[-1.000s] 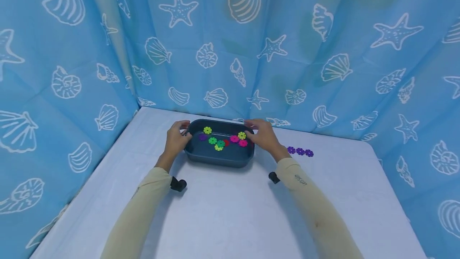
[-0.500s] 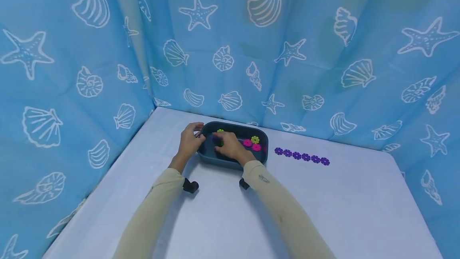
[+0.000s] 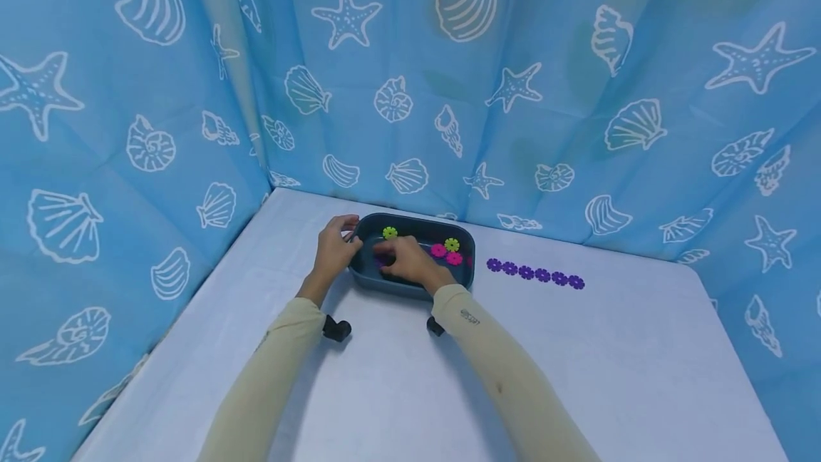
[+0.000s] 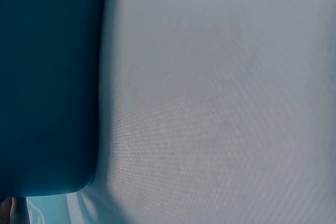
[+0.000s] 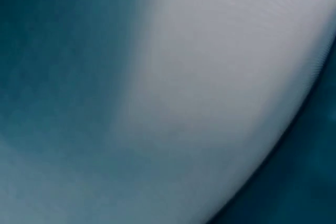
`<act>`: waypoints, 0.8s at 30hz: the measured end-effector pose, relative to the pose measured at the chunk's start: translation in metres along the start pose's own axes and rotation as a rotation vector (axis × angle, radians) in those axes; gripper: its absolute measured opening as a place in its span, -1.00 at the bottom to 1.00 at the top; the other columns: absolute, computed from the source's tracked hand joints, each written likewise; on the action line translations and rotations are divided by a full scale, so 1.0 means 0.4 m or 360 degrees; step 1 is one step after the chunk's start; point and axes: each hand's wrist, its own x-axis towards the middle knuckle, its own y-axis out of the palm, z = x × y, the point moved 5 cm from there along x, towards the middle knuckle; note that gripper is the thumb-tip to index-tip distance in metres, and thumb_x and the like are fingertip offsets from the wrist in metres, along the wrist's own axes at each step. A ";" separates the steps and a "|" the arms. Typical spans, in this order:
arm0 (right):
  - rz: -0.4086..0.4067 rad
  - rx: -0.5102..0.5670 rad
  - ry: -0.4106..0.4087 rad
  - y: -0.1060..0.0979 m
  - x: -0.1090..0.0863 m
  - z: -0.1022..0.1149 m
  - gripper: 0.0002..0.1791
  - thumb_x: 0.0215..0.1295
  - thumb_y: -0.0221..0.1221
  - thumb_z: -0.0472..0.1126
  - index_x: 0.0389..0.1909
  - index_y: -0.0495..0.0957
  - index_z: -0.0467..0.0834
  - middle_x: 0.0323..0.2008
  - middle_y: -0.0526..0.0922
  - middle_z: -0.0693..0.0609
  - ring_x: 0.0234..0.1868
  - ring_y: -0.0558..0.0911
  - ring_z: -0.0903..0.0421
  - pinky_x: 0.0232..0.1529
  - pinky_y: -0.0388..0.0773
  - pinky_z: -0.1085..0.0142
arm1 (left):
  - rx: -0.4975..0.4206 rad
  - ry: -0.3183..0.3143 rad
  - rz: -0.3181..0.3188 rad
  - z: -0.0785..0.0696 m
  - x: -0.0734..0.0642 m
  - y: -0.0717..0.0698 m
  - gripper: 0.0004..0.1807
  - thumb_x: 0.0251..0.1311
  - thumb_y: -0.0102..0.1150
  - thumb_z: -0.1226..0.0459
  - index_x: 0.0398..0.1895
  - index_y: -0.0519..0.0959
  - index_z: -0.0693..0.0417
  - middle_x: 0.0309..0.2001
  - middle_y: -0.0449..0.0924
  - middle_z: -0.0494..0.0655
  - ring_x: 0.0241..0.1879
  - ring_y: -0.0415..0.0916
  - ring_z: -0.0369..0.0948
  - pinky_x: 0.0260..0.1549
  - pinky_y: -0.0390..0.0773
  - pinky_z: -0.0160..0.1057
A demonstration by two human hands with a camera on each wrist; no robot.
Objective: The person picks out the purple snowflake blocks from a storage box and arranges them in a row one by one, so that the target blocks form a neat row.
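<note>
My left hand [image 3: 333, 252] holds the left end of a dark blue-grey plastic tub [image 3: 410, 291], thumb at the rim and fingers outside. The tub's dark side [image 4: 47, 87] fills the left of the left wrist view. Inside the tub, my right hand [image 3: 410, 259] has its thumb and index finger curled around a purple flower-shaped disc [image 3: 383, 260], partly hidden. Two pink flower discs [image 3: 454, 259] and a yellow-green flower disc [image 3: 452, 244] lie at the tub's right end. Another yellow-green disc [image 3: 390, 233] lies near the back left. The right hand covers part of the tub floor.
Right of the tub, several purple flower discs [image 3: 535, 274] lie in a row on the white tablecloth [image 3: 385, 391]. A blue curtain [image 3: 423, 55] with white shell prints stands behind and beside the table. The right wrist view is blurred.
My right hand has left the tub's right end and reached into its left half, around the purple disc. The left hand stays at the rim. The head view has shifted slightly.
</note>
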 end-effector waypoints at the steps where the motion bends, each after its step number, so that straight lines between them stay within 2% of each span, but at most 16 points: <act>1: 0.0017 -0.0004 0.0010 0.002 0.000 0.000 -0.52 0.20 0.33 -0.27 0.17 0.57 -0.17 0.09 0.64 0.01 0.14 0.56 0.13 0.22 0.48 0.26 | -0.0005 -0.0010 -0.0001 0.001 -0.001 0.000 -0.53 0.13 0.14 0.53 0.17 0.47 0.23 0.10 0.46 0.08 0.11 0.47 -0.06 0.16 0.51 -0.22; 5: 0.0046 -0.0017 0.0008 0.005 -0.001 0.003 -0.55 0.21 0.32 -0.27 0.15 0.58 -0.19 0.07 0.65 -0.02 0.10 0.60 0.12 0.16 0.54 0.28 | -0.0021 -0.0036 -0.0004 0.004 -0.003 0.003 -0.51 0.12 0.15 0.53 0.17 0.48 0.22 0.10 0.47 0.07 0.11 0.46 -0.07 0.16 0.51 -0.22; 9: 0.0037 -0.0066 -0.0027 0.004 0.002 0.007 -0.54 0.19 0.34 -0.25 0.13 0.58 -0.25 0.04 0.66 -0.06 0.06 0.63 0.11 0.13 0.56 0.27 | -0.0026 -0.0010 -0.0013 0.005 -0.001 0.005 -0.52 0.11 0.16 0.53 0.16 0.48 0.22 0.09 0.48 0.06 0.10 0.47 -0.07 0.14 0.53 -0.23; 14: 0.0034 -0.0264 -0.0134 0.004 0.006 0.017 -0.58 0.17 0.35 -0.19 0.06 0.62 -0.23 -0.09 0.69 -0.01 -0.08 0.60 0.15 0.10 0.58 0.26 | 0.0003 -0.0012 -0.0012 0.003 0.001 0.006 -0.52 0.12 0.15 0.52 0.17 0.48 0.21 0.09 0.47 0.07 0.11 0.47 -0.06 0.15 0.52 -0.21; 17: 0.0023 -0.0355 -0.0199 0.001 0.006 0.026 -0.61 0.16 0.35 -0.19 0.02 0.64 -0.21 -0.12 0.69 0.00 -0.08 0.58 0.13 0.13 0.55 0.24 | 0.0018 -0.0028 -0.0005 0.003 0.002 0.006 -0.51 0.12 0.15 0.51 0.19 0.47 0.20 0.10 0.47 0.06 0.13 0.46 -0.07 0.16 0.51 -0.21; 20: 0.0024 -0.0349 -0.0190 -0.002 0.005 0.029 -0.61 0.16 0.35 -0.21 0.03 0.64 -0.20 -0.08 0.69 0.00 0.00 0.58 0.10 0.19 0.51 0.22 | 0.0014 -0.0033 -0.0009 0.003 0.002 0.004 -0.51 0.12 0.15 0.51 0.18 0.47 0.20 0.11 0.47 0.06 0.13 0.46 -0.07 0.16 0.51 -0.21; 24: 0.0020 -0.0298 -0.0107 -0.001 0.003 0.020 -0.58 0.16 0.35 -0.18 0.07 0.63 -0.17 -0.03 0.68 0.02 0.02 0.58 0.13 0.21 0.49 0.24 | 0.0015 -0.0038 -0.0010 0.004 0.001 0.003 -0.51 0.13 0.15 0.51 0.19 0.47 0.19 0.11 0.47 0.06 0.13 0.46 -0.07 0.17 0.51 -0.21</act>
